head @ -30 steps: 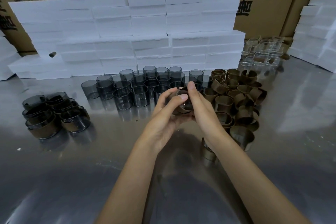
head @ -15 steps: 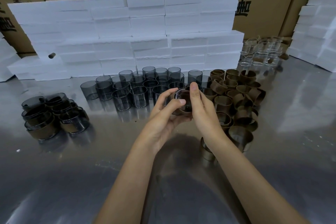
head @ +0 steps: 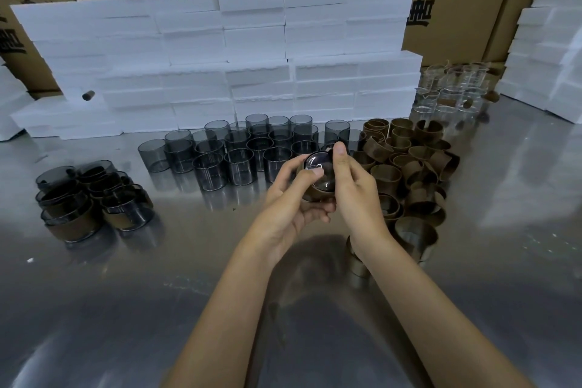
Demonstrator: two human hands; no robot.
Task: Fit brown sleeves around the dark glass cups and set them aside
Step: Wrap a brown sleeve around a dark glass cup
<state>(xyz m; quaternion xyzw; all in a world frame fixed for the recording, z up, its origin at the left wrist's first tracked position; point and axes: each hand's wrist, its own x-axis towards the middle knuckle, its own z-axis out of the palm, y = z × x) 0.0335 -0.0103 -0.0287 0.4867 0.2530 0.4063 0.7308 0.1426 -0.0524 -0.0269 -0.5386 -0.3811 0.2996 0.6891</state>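
Glass cup (head: 318, 172) sits mid-frame, gripped by your left hand (head: 291, 201) and right hand (head: 352, 186); slide the brown sleeve (head: 315, 194) squarely, then add it to the finished cups (head: 91, 198) left of frame.

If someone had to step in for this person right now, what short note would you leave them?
Left hand and right hand: both grip one dark glass cup held above the metal table, a brown sleeve around it.
Done: sleeved cups sit grouped at the left.
Left: bare dark cups wait in the middle, loose sleeves at the right.
Next: probably set this cup with the sleeved ones.
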